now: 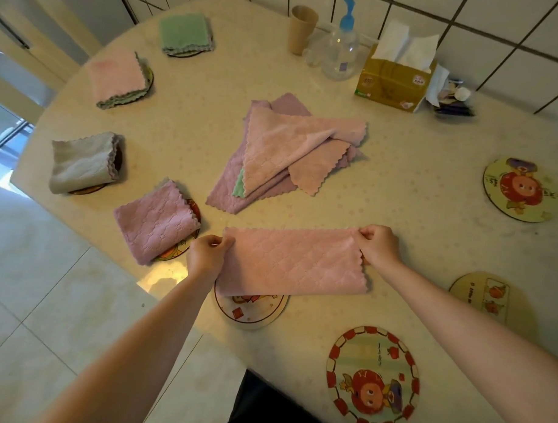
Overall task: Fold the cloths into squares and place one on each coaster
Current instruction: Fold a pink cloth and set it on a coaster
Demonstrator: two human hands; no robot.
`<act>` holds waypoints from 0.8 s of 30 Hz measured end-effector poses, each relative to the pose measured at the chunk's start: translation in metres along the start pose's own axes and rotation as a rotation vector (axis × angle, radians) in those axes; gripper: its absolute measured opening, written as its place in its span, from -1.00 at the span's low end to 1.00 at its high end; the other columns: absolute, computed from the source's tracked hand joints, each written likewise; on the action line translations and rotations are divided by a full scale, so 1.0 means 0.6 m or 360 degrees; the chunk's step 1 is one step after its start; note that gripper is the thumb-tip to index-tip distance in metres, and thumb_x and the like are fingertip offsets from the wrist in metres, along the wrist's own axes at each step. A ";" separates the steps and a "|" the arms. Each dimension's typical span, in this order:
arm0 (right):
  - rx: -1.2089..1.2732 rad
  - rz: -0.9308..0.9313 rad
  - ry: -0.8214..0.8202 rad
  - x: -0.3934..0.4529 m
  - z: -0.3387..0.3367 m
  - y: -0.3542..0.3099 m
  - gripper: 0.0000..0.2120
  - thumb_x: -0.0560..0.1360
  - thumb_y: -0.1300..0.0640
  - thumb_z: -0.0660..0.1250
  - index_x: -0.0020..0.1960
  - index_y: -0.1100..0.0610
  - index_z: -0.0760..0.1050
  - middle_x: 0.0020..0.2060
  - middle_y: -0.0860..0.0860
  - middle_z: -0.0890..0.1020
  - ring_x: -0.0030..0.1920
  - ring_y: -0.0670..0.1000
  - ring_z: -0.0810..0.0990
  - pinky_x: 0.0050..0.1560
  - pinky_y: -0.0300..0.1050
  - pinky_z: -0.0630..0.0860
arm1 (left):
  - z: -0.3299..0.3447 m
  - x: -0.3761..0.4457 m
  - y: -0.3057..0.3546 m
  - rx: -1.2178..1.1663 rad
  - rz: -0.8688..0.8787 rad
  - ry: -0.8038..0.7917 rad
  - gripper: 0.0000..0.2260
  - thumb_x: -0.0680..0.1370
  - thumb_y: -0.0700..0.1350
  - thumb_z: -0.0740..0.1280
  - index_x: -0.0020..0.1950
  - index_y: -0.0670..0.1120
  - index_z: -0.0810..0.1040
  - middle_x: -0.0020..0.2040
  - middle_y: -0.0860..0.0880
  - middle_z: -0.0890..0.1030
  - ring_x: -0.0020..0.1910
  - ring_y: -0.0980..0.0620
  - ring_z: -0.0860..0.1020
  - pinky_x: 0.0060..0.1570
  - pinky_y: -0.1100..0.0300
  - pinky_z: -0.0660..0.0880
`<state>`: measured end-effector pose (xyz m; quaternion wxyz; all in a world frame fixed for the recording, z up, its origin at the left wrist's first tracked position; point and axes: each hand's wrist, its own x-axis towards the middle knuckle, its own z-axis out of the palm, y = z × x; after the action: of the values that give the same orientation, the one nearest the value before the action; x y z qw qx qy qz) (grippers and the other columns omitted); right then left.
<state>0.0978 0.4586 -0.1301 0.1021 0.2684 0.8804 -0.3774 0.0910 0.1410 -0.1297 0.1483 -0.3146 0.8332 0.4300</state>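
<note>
A pink cloth (293, 262), folded into a long strip, lies near the table's front edge. My left hand (208, 254) pinches its left end and my right hand (379, 246) pinches its right end. The strip's lower left part covers the top of a round coaster (252, 310). Several folded cloths sit on coasters along the left: purple (155, 221), grey (81, 161), pink (116, 77) and green (186, 32). A loose pile of pink and purple cloths (289, 151) lies mid-table. Bare coasters lie at the front (373, 377), right front (486, 297) and far right (519, 189).
At the back of the cream table (413, 216) stand a beige cup (301, 28), a clear pump bottle (342, 45) and a tissue box (394, 79), with small items (452, 97) beside it. A tiled wall is behind; the floor lies left of the table edge.
</note>
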 end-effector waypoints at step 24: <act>-0.1468 -0.1763 -0.0487 -0.171 -0.011 0.123 -0.30 0.33 0.41 0.17 0.46 0.17 0.23 0.46 0.06 0.28 0.45 0.03 0.25 0.40 0.05 0.22 | 0.038 -0.179 -0.138 0.1597 0.1446 -0.0459 -0.42 0.59 0.20 -0.07 0.57 0.09 -0.15 0.56 0.14 -0.14 0.54 -0.05 -0.20 0.44 -0.04 -0.25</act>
<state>0.2242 0.4650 -0.1316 0.1207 -0.3416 0.9321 0.0018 0.2259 0.1660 -0.1391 0.1905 0.2326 0.9524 0.0496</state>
